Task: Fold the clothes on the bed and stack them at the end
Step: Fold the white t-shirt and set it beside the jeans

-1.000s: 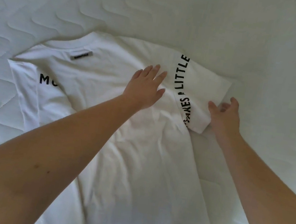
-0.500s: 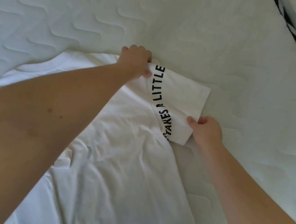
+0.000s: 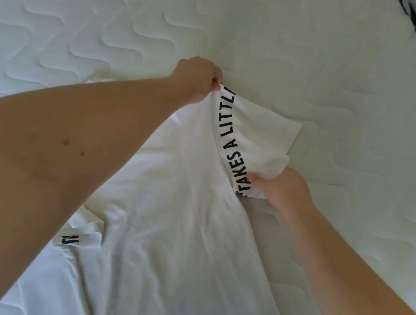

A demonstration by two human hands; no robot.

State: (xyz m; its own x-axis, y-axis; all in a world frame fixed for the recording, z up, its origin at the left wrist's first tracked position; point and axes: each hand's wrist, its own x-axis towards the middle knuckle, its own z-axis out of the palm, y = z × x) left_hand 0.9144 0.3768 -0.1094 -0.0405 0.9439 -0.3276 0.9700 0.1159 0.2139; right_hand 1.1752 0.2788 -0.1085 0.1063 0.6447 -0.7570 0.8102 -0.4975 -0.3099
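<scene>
Soft, light and floppy, the shirt (image 3: 176,233) on the bed (image 3: 345,97) wants edge grips: left hand (image 3: 200,78) pinches the shoulder, right hand (image 3: 282,188) pinches the sleeve (image 3: 261,135).

The white T-shirt (image 3: 176,233) bears black lettering, "TAKES A LITTL", along its folded sleeve edge; "TA" shows lower left.

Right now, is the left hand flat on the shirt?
No, the left hand pinches the top corner of the shirt, fingers curled, not flat.
</scene>
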